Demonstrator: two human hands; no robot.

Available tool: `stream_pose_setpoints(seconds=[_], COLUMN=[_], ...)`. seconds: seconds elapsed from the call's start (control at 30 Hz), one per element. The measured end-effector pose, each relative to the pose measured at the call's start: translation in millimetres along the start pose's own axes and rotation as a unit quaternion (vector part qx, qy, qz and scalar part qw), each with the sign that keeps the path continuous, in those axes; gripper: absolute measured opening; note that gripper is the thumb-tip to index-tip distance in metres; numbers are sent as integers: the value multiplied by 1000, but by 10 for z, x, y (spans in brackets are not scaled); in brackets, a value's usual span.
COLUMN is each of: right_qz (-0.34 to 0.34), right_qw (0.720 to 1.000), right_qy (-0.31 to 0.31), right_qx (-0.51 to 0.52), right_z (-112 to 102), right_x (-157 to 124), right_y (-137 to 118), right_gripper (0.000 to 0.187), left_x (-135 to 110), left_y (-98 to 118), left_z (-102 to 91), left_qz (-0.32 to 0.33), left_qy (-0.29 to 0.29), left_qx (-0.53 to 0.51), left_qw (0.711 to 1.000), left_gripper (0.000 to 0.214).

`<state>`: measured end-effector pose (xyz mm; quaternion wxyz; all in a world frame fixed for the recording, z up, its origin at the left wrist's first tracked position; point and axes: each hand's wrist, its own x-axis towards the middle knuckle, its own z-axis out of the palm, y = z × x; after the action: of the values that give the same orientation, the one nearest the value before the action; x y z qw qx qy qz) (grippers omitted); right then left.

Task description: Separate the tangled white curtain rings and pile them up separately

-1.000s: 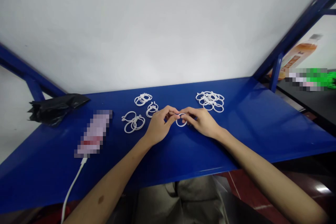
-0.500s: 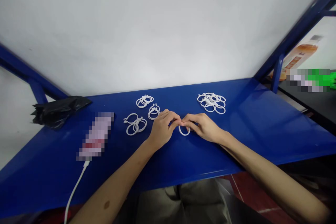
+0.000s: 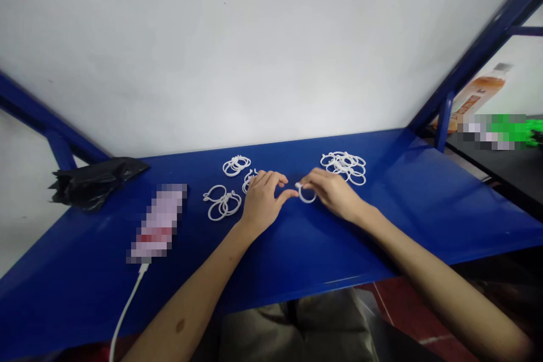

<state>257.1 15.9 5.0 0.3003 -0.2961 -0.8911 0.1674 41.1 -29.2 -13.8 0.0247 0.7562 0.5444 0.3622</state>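
Fingers of the right hand [image 3: 335,195] are pinching a single white ring [image 3: 306,194]. The grip is closing on the ring's right side and holding it low over the blue surface [image 3: 382,226], about midway along it and nearer the back wall than the front edge. The left hand [image 3: 263,201] is hovering just beside the ring with a released grip. Its fingers are curling loosely around nothing, and its thumb is pointing at the ring's left side (whether the tip is actually touching the ring, I cannot tell).

A loose pile of rings [image 3: 344,165] is lying just behind the right hand. Three smaller bunches are sitting on the left: a far bunch [image 3: 236,165] by the wall, a near bunch [image 3: 223,205] well left of the left hand, and a small bunch [image 3: 247,180] partly hiding behind that hand's fingers. Farther left, a pixelated object [image 3: 159,220] is lying with a white cable [image 3: 127,305] trailing off the front edge, and a crumpled black bag [image 3: 93,181] is sitting at the far end. A bottle [image 3: 477,96] is showing beyond the blue frame on the right.
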Motion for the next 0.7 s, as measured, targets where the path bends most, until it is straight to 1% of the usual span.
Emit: stream_pose_setpoints(seconds=[0.07,0.13,0.17,0.23,0.27,0.3,0.4,0.53,0.6,0.7], right_qz=[53,139,185,282,314,333,359,378,378,369], right_qw=[994,974,962,939,932,928,925,921,920,916], right_qy=[70,121,124,90,72,67,56,20,28,57], right_qx=[-68,-130,-156,-177,-166,-151,-113,-91,-103,-146], right_z=[-174,-400,-516,-714,-785,-834,-868,-820,-814,-815], right_x=[63,117,136,155,156,154,147,168,178,186], right_y=[217,491,633,893,999,1085,1227,1262,1266,1245], right_gripper=[27,27,26,25,25,26,27,27,28,29], left_x=[7,-3,-11,-29,-35,-40,-45,-45,-47,-49], left_y=[-60,-122,-150,-194,-209,-219,-220,-188,-169,-136], left_z=[-49,-100,-120,-142,-144,-141,-115,-83,-73,-69], left_qz=[-23,-49,-60,-71,-71,-67,-48,-30,-22,-15], left_qy=[4,-2,-9,-26,-33,-37,-44,-56,-57,-48], left_qx=[115,217,253,292,298,298,280,248,241,230], left_qw=[993,975,966,953,951,952,958,967,969,972], left_gripper=[22,24,25,26,26,24,16,12,10,12])
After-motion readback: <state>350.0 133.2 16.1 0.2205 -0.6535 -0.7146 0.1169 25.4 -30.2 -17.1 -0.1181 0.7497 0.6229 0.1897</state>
